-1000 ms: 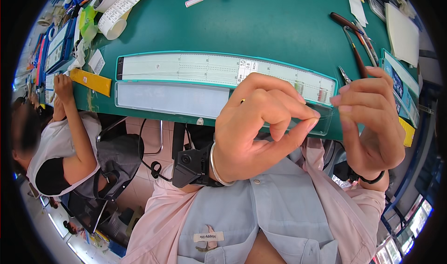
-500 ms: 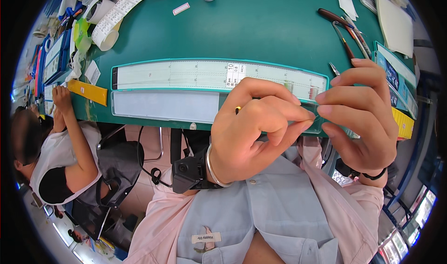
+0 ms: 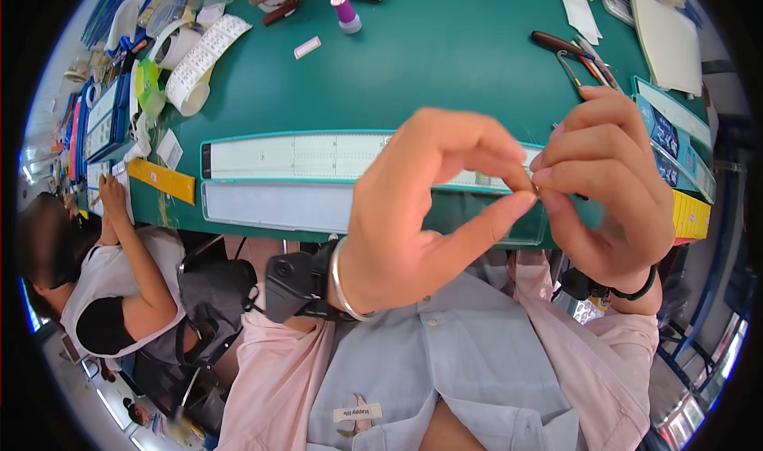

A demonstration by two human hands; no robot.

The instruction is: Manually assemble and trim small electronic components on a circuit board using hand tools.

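Over the last half second, my right hand has closed in from just beside my left hand, its spread fingers drawing together, so that both sets of fingertips now meet. More of the far side of the bench has also come into sight. My left thumb and forefinger are pinched on a tiny dark thing, held above the near edge of the bench, too small for me to make out. My right thumb and forefinger stand narrow against the same spot; I cannot tell whether they grip it too.

Behind and below my hands lies the long teal-edged case, opened out into two halves, its right part mostly covered by my left hand. Farther off are a white label with a pink border and a purple-and-white cylinder. To my right, a brown-handled tool lies near some papers. On my left, a yellow pouch rests near the bench edge, just beside a seated co-worker's hand. My left wrist wears a silver bangle.
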